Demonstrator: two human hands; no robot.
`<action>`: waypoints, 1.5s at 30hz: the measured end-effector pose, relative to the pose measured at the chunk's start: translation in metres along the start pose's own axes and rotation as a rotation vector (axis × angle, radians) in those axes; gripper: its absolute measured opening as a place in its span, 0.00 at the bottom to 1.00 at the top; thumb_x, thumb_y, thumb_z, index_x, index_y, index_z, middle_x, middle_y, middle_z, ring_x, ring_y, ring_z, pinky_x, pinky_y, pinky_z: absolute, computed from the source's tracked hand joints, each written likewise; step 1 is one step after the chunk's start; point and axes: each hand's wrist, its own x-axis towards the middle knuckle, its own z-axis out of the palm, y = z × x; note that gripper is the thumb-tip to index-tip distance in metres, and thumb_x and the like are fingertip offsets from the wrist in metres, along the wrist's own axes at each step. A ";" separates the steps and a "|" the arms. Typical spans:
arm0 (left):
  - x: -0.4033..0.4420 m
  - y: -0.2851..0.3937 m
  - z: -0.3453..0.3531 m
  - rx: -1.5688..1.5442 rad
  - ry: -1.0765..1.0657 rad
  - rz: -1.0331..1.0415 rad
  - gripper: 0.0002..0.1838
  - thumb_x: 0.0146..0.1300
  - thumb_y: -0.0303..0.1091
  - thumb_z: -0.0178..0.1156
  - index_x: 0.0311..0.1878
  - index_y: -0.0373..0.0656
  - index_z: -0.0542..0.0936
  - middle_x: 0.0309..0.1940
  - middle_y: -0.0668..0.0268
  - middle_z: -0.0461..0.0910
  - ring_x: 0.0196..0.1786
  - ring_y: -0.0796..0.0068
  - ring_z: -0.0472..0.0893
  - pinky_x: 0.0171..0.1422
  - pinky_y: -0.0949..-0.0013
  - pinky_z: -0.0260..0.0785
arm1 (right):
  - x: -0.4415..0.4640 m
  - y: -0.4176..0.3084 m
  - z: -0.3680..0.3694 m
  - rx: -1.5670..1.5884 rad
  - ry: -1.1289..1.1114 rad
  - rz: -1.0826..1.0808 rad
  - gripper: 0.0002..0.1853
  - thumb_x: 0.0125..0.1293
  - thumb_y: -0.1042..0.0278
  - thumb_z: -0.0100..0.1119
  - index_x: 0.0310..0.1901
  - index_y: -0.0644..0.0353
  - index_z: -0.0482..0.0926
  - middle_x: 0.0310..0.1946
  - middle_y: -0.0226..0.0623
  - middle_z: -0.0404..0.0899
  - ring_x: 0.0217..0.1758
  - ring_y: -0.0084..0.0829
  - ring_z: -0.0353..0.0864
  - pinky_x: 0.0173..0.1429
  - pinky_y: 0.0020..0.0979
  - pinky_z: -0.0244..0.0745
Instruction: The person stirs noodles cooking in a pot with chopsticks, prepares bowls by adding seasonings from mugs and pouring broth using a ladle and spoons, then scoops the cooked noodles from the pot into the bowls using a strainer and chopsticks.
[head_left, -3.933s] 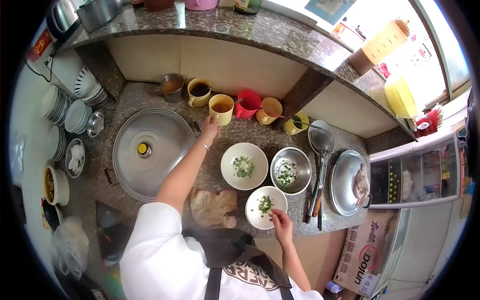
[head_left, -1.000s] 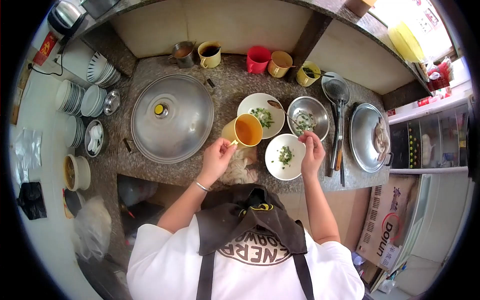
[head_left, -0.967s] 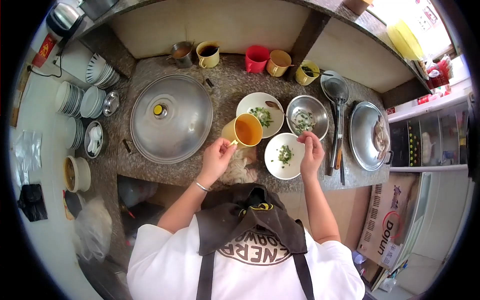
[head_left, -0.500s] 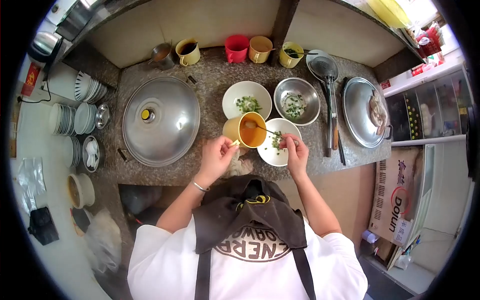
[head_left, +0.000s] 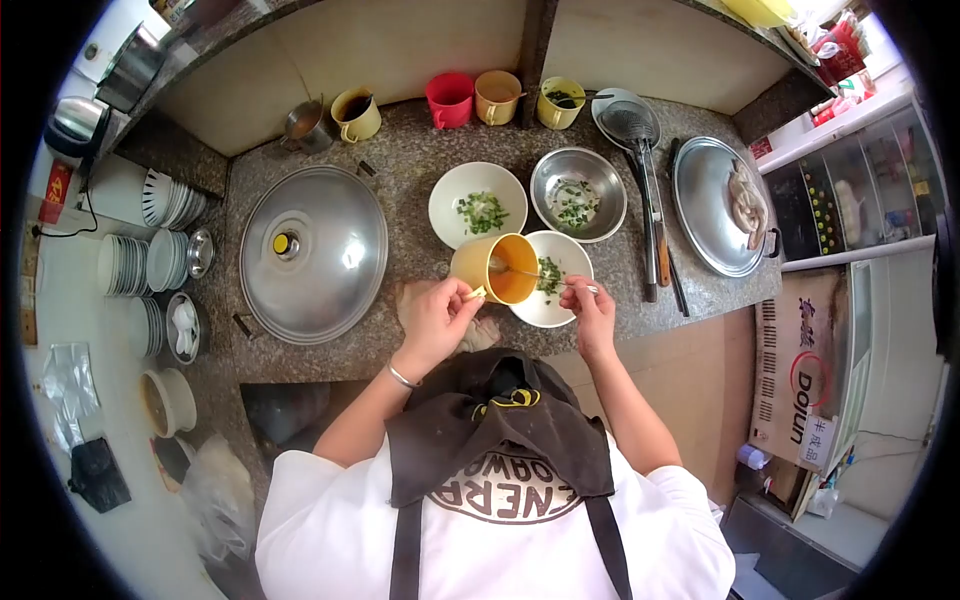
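My left hand [head_left: 437, 318] grips the handle of a yellow mug [head_left: 473, 262], which is tilted to the right and holds an orange-brown liquid. Between the fingers of my right hand [head_left: 591, 306] is a thin metal spoon [head_left: 552, 278], its far end inside the mug. Partly hidden under the mug and spoon is a white bowl [head_left: 545, 313] with chopped green onion. Behind it stand another white bowl [head_left: 447, 222] and a steel bowl [head_left: 611, 213], both with chopped greens and something white in the bottom.
A large domed lid [head_left: 330, 240] covers the counter's left side. Mugs, including a red mug [head_left: 450, 100], line the back wall. A skimmer [head_left: 630, 122] and an oval lidded pan [head_left: 705, 215] lie at right. Stacked plates [head_left: 125, 237] stand far left. A cloth [head_left: 475, 335] lies near the front edge.
The view has shifted slightly, moving the counter items left in the picture. The spoon now lies lower across the mug's mouth, and the mug has turned a little. Both hands keep their holds.
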 end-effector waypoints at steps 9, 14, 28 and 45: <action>-0.004 -0.010 0.003 -0.104 -0.027 -0.109 0.07 0.56 0.32 0.60 0.30 0.41 0.73 0.18 0.74 0.69 0.21 0.86 0.66 0.25 0.79 0.59 | -0.019 -0.026 -0.043 0.033 0.052 -0.214 0.11 0.67 0.66 0.48 0.43 0.65 0.75 0.29 0.30 0.75 0.32 0.20 0.74 0.40 0.23 0.71; -0.005 -0.007 0.002 -0.113 -0.035 -0.106 0.07 0.56 0.31 0.61 0.30 0.40 0.73 0.17 0.74 0.70 0.20 0.87 0.67 0.24 0.81 0.59 | -0.026 -0.030 -0.059 -0.084 0.061 -0.353 0.11 0.67 0.67 0.48 0.43 0.66 0.75 0.31 0.31 0.76 0.34 0.21 0.75 0.42 0.25 0.71; -0.006 0.006 0.015 0.042 -0.103 -0.033 0.08 0.54 0.31 0.61 0.29 0.38 0.73 0.16 0.71 0.70 0.20 0.84 0.69 0.25 0.78 0.61 | -0.026 -0.005 -0.020 -0.287 -0.044 -0.266 0.09 0.66 0.71 0.48 0.41 0.67 0.76 0.27 0.32 0.77 0.31 0.20 0.76 0.38 0.22 0.72; -0.006 0.000 0.007 -0.070 -0.045 -0.097 0.08 0.56 0.33 0.60 0.30 0.40 0.73 0.17 0.74 0.70 0.21 0.87 0.67 0.24 0.80 0.59 | -0.026 -0.025 -0.065 -0.085 0.037 -0.376 0.11 0.67 0.67 0.48 0.43 0.67 0.75 0.31 0.33 0.77 0.34 0.23 0.76 0.42 0.25 0.72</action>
